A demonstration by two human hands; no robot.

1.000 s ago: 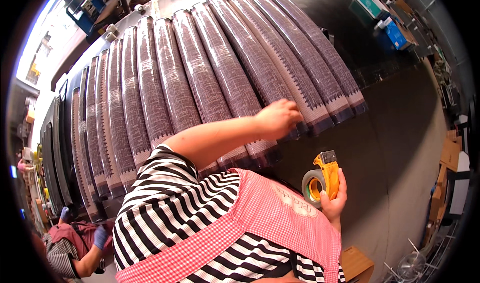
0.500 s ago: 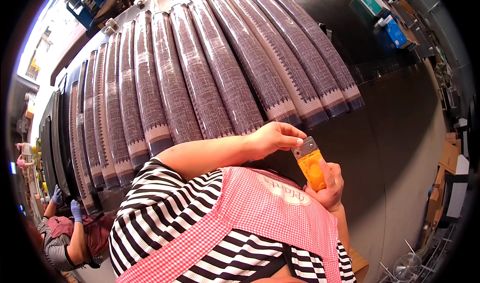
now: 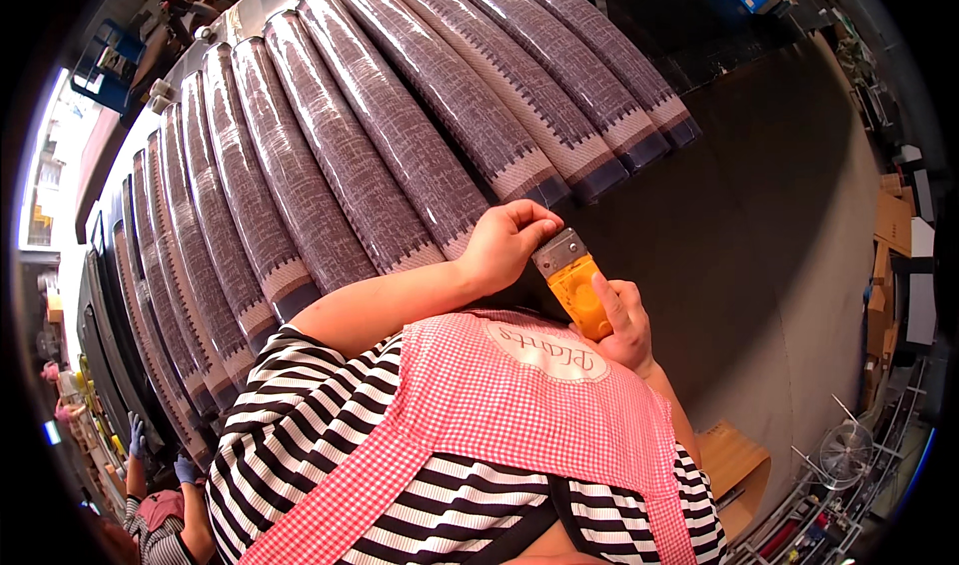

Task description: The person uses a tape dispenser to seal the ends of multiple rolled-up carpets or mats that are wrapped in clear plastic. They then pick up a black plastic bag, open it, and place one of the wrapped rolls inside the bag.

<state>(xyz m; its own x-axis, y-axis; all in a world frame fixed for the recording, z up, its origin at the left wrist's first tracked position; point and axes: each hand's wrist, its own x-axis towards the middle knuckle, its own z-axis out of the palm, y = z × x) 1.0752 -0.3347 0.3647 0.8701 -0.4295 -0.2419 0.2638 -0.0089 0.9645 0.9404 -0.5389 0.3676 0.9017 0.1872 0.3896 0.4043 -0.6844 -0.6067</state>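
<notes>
1. The right hand (image 3: 624, 325) is gripping a yellow tape dispenser (image 3: 582, 300): the fingers are curling around its body, and the thumb is lying along its near side.
2. The dispenser is sitting in front of the person's pink checked apron (image 3: 529, 405), with its grey metal head (image 3: 559, 253) pointing up and to the left.
3. The left hand (image 3: 504, 250) is pinching thumb and forefinger nearly together just beside that metal head; whether the fingertips are holding an end of tape, I cannot tell.
4. Beyond the hands, a row of long plastic-wrapped rolls (image 3: 395, 115), dark patterned with beige bands near the ends, is lying side by side on a black table (image 3: 679, 25).
5. The left forearm is passing in front of the near ends of several rolls.
6. At the lower left, a co-worker (image 3: 165, 515) is raising two gloved hands (image 3: 137, 437) near the dark rolls there.
7. A cardboard box (image 3: 744, 465) is standing on the right, near a fan (image 3: 845, 453).
</notes>
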